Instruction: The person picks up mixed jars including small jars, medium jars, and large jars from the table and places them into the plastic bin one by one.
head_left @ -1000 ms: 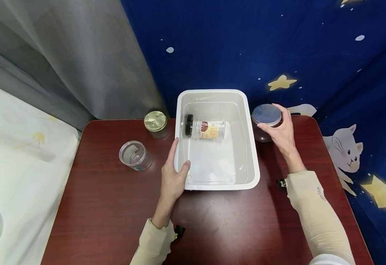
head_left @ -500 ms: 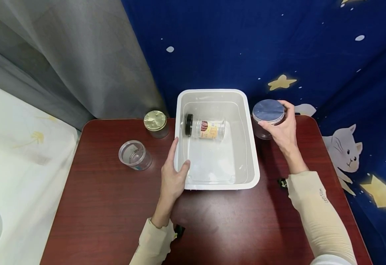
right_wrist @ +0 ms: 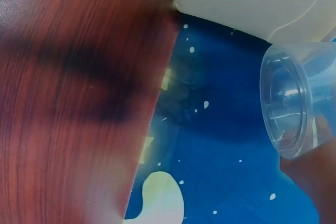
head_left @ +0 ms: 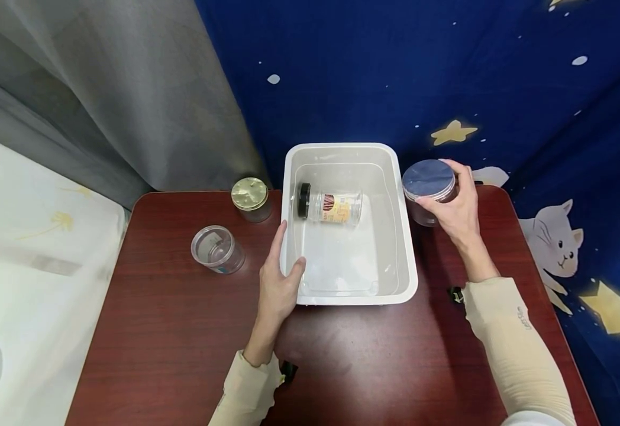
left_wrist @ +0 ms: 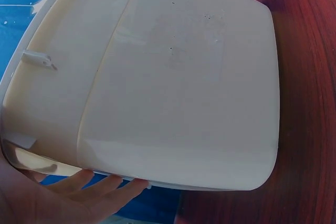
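Observation:
A white plastic tub stands mid-table, and inside it a clear jar with a black lid and a yellow label lies on its side. My left hand holds the tub's left wall, thumb over the rim, fingers along the outside; the left wrist view shows those fingers against the wall. Right of the tub, my right hand grips a large clear jar with a silvery, bluish-reflecting top, thumb in front and fingers behind. The right wrist view shows this jar's round base raised, near the tub's outer wall.
Left of the tub stand a small jar with a gold lid and a clear open-looking jar. The dark red table ends at the back against a grey curtain and a blue star-patterned curtain.
My right hand has lifted the large jar a little, then shifted it slightly left toward the tub. The left hand and the tub have stayed in place.

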Demonstrator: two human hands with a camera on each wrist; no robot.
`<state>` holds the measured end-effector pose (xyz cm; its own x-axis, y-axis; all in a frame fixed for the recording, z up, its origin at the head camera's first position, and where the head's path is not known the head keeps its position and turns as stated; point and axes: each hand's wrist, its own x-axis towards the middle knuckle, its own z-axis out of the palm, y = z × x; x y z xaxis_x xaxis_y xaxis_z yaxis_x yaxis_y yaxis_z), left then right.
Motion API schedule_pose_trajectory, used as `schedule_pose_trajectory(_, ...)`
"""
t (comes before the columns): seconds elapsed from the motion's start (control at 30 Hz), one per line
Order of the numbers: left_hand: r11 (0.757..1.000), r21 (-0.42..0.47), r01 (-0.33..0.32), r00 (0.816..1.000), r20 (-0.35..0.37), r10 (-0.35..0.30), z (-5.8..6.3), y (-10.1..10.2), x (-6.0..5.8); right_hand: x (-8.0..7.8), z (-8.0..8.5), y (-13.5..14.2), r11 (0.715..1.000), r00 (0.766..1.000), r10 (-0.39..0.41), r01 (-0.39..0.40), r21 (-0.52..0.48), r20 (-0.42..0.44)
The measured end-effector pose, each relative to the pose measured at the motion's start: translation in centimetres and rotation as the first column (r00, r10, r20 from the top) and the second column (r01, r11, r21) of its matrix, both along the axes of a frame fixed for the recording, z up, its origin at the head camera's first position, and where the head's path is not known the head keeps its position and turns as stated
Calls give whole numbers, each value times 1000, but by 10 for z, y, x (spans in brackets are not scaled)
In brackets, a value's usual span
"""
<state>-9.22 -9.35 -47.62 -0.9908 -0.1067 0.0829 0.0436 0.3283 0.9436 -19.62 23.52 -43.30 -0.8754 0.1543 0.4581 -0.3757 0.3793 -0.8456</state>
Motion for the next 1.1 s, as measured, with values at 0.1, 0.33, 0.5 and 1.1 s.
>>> schedule_pose_trajectory(0.1, 1000, 0, 4, 1000, -6, -4, 0, 0, 0, 1, 4, -1, 1000, 1000, -1, 1, 20, -31)
schedule_pose_trajectory(0.33, 1000, 4, -3, 1000, -3, 3, -1, 0, 0, 4, 15, -3, 999, 998, 30, -30, 12, -62)
schedule_pose_trajectory(0.5, 1000, -1, -4, 1000, 2, 4, -1, 0, 1, 8, 22, -4, 1000, 998, 25, -24, 19, -64)
schedule_pose_trajectory(1.1, 1000, 9, 1, 1000, 17, -1, 1, 0, -1, 10, 44, -13, 984, 997, 73, -66, 164, -35)
